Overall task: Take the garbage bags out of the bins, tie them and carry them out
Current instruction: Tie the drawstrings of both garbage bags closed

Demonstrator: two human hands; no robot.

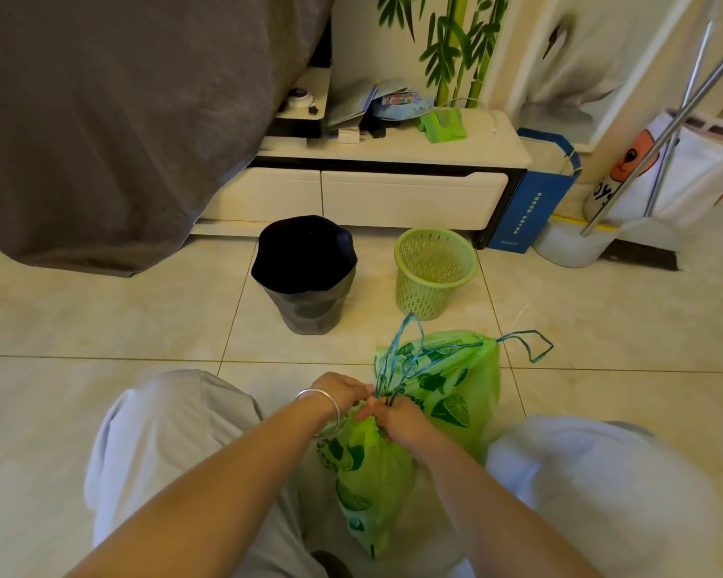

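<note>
Nearest the camera, two knees in pale grey trousers frame a narrow strip of tiled floor (101, 319), and between them a green bag (372, 490) printed with dark lemons stands on the tiles, its neck gathered upward. The left hand (343, 392), a silver bangle (322, 400) on its wrist, is closed around the bunched neck from the left; the right hand (397, 419) is closed on the same neck from the right, fingers pinched on the blue drawstring (397, 356) that loops up out of the grip. Just beyond and touching the first, a second bag (460, 381) of the same print lies on the floor with its mouth already drawn shut, its own string loop trailing out to the right over bare tile. Past the bags there is a band of open floor, then two bins well apart from each other: a dark bin (305, 277) to the left, lined with a black bag folded over its rim, and a green basket (433, 273) to the right, showing no liner. To the left the tiles run open up to the hanging edge of a grey bedspread (113, 118). Behind the bins stands a low white cabinet (393, 194) with clutter on top, a blue paper bag (535, 194) leaning at its right end, and metal poles (660, 131) crossing the far right corner
</note>
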